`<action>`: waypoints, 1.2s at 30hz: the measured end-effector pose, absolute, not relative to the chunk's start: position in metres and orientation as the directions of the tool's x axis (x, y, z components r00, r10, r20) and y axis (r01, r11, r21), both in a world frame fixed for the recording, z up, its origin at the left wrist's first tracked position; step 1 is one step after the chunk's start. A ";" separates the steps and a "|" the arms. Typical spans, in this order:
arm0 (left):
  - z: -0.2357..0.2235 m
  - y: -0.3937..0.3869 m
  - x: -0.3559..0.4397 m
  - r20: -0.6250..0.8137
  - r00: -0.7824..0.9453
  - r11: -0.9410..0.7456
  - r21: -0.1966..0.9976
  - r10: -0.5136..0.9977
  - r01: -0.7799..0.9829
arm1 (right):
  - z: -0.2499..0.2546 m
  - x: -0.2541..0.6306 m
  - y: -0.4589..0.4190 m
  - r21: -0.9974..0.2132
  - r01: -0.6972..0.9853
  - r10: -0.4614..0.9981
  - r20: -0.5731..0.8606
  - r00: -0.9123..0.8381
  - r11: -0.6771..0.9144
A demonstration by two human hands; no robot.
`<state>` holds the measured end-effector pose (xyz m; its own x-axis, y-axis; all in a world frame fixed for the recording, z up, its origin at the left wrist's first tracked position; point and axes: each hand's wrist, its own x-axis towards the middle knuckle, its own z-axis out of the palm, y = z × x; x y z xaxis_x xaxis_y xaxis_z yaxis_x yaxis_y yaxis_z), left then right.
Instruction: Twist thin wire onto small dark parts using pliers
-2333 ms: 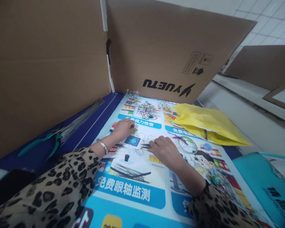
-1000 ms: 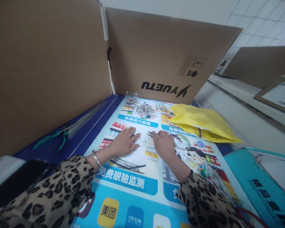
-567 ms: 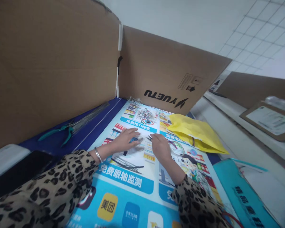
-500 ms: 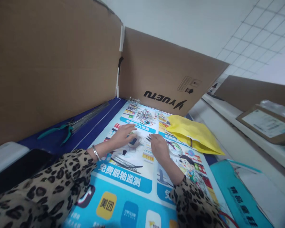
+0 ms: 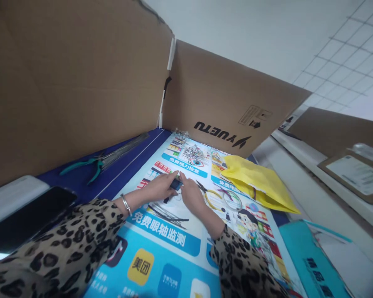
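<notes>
My left hand (image 5: 164, 187) and my right hand (image 5: 193, 198) meet over the printed mat (image 5: 155, 265), fingertips close together in a pinch. Between them is a thin bent wire with loops, mostly hidden by the fingers and hard to see against the print. Just right of my right hand lies a pair of yellow-handled pliers (image 5: 214, 198), dark pointed jaws spread. Beside the pliers is a ring-shaped coil (image 5: 233, 201) with dark reddish strands across it. Several dark thin strips (image 5: 169, 216) lie in front of my left hand.
Teal-handled pliers (image 5: 98, 167) and a bundle of straight wires (image 5: 124, 148) lie at left. Tangled wire pieces (image 5: 195, 155) sit at the back. A yellow bag (image 5: 257, 182) and a teal box (image 5: 311, 256) are at right. Cardboard panels (image 5: 230, 95) stand behind; a black phone-like slab (image 5: 34, 221) lies near left.
My right hand has let go of the yellow-handled pliers, which now lie on the mat, and has moved left to meet my left hand. The camera view has tilted and shifted.
</notes>
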<state>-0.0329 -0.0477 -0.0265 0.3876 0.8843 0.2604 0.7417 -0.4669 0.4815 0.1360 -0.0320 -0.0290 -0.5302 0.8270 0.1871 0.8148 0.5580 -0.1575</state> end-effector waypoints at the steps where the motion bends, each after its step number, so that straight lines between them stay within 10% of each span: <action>1: -0.028 -0.048 -0.033 0.244 0.395 -0.464 0.469 0.886 0.752 | -0.031 0.136 -0.030 -0.156 0.815 0.828 0.171 -0.534 0.558; 13: -0.045 -0.048 -0.031 0.200 0.412 -0.453 0.264 0.889 0.851 | -0.030 0.137 -0.030 -0.012 0.856 0.840 0.201 -0.504 0.516; 36: -0.021 -0.041 -0.025 0.259 0.419 -0.469 0.175 0.870 0.866 | -0.038 0.147 -0.019 -0.150 0.823 0.833 0.194 -0.519 0.548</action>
